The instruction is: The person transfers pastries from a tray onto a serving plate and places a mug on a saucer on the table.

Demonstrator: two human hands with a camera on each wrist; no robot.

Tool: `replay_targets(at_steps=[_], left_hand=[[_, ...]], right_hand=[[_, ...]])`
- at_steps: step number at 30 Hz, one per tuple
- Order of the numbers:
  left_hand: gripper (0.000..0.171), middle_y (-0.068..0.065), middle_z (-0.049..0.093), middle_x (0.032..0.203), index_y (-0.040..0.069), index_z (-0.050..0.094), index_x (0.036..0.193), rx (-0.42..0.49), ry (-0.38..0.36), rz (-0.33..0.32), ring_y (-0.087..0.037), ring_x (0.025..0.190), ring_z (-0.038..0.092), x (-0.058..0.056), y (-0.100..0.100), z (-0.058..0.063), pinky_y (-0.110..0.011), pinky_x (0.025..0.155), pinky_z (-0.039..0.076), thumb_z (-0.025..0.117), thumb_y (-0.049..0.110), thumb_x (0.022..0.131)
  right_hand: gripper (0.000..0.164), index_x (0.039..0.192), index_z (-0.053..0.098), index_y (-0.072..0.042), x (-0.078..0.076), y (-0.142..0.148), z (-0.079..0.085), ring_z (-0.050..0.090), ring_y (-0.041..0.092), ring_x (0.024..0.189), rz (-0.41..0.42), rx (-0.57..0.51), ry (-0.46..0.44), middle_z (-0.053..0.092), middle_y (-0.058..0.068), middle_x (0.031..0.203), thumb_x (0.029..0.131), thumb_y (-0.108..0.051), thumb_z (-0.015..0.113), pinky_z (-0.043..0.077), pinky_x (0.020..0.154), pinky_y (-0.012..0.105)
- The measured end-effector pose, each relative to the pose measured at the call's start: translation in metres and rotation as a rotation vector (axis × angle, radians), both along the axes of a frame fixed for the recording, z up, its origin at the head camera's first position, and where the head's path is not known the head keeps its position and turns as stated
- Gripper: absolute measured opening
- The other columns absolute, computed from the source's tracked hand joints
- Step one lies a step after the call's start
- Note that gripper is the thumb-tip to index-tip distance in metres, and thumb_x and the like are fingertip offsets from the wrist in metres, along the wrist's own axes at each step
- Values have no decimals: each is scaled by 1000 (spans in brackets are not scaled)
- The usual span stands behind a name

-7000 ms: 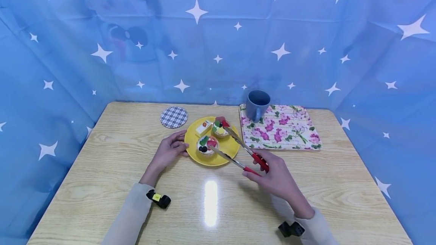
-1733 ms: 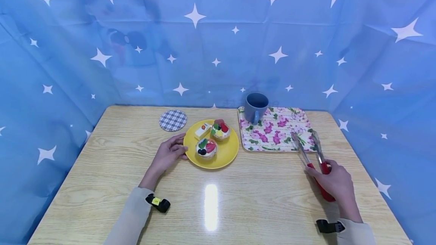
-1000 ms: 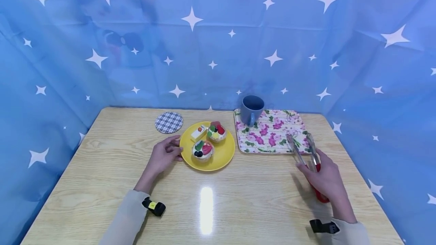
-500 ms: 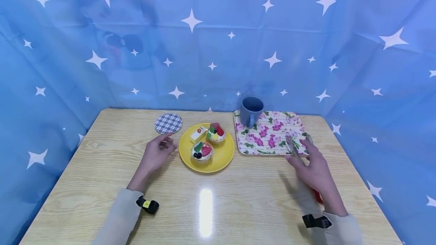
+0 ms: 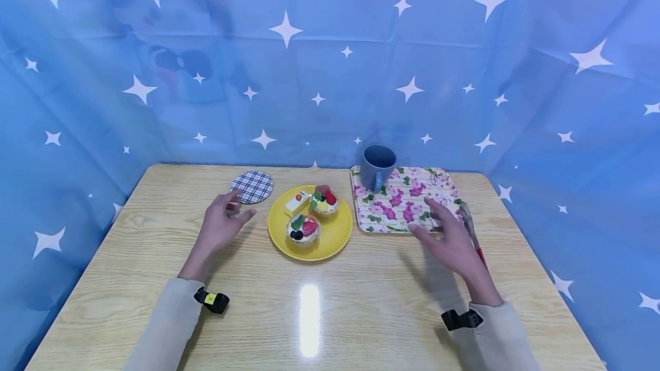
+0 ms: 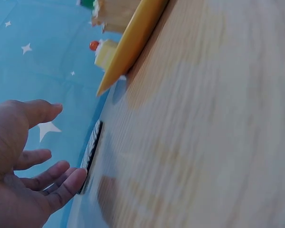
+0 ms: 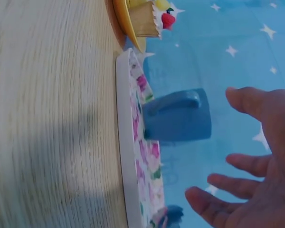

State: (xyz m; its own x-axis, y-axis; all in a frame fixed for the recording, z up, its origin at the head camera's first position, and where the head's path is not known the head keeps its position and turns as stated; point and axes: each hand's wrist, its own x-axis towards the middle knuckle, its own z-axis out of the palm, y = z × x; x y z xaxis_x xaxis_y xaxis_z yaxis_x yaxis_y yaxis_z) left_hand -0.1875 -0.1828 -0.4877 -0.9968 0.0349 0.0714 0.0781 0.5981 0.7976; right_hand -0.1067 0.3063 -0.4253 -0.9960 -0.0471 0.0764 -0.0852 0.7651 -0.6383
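Note:
My left hand [image 5: 219, 225] hovers with fingers spread and relaxed, close to the round checked coaster [image 5: 252, 187] and left of the yellow plate [image 5: 335, 240]. Two fruit-topped tarts [image 5: 303, 230] and a small white cake slice [image 5: 297, 202] sit on that plate. Over the front edge of the floral tray [image 5: 371, 222], my right hand [image 5: 448, 239] is held with its fingers apart, nothing in it. Metal tongs with red handles [image 5: 480, 256] lie to its right, partly hidden by the hand and forearm. A blue mug [image 5: 378, 168] stands upright on the tray's back left corner.
The wooden table [image 5: 247, 314] reaches back to a blue curtain [image 5: 330, 62] with white stars, which also hangs along both sides. In the right wrist view, the tray's raised rim [image 7: 126, 142] shows.
My right hand has let go of the tongs at the right and moved left over the tray's front. My left hand has released the plate rim and drawn away to the left.

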Motion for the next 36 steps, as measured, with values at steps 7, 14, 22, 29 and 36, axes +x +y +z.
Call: replay_targets(at_steps=[7,14,22,29,36], left_hand=[[79,-27,49,138,-2,35,157,-12,-13,26,-40,119,56,-11,-11,-1,-54,100,56,74,29,95],[86,-26,46,139,-1,31,159,-9,-34,41,-38,117,55,-24,-20,-3,-49,99,54,77,30,93],[92,-28,43,142,-2,27,160,-10,-65,20,-39,119,53,-39,-27,-1,-52,103,54,80,28,90],[100,-24,45,137,0,24,161,-9,-103,12,-29,107,48,-51,-31,-4,-43,99,49,83,30,87],[103,-21,44,132,-1,24,161,-1,-121,-1,-27,104,44,-60,-33,-11,-39,94,45,84,33,86]], right_hand=[[73,162,30,-14,-13,-9,-5,51,45,135,43,-49,-29,40,22,160,102,-40,63,55,105,62],[66,159,36,-12,-26,-16,-5,53,44,134,68,-110,-17,43,19,158,104,-35,62,56,103,61],[61,160,35,-20,-44,-22,-6,55,42,132,90,-178,-38,46,18,155,105,-36,58,57,103,59],[63,161,33,-21,-56,-26,-9,57,38,127,87,-176,-53,46,16,156,106,-40,57,59,98,56],[67,161,34,-20,-67,-30,-9,53,40,133,53,-182,-90,45,16,157,104,-51,54,54,104,60]])
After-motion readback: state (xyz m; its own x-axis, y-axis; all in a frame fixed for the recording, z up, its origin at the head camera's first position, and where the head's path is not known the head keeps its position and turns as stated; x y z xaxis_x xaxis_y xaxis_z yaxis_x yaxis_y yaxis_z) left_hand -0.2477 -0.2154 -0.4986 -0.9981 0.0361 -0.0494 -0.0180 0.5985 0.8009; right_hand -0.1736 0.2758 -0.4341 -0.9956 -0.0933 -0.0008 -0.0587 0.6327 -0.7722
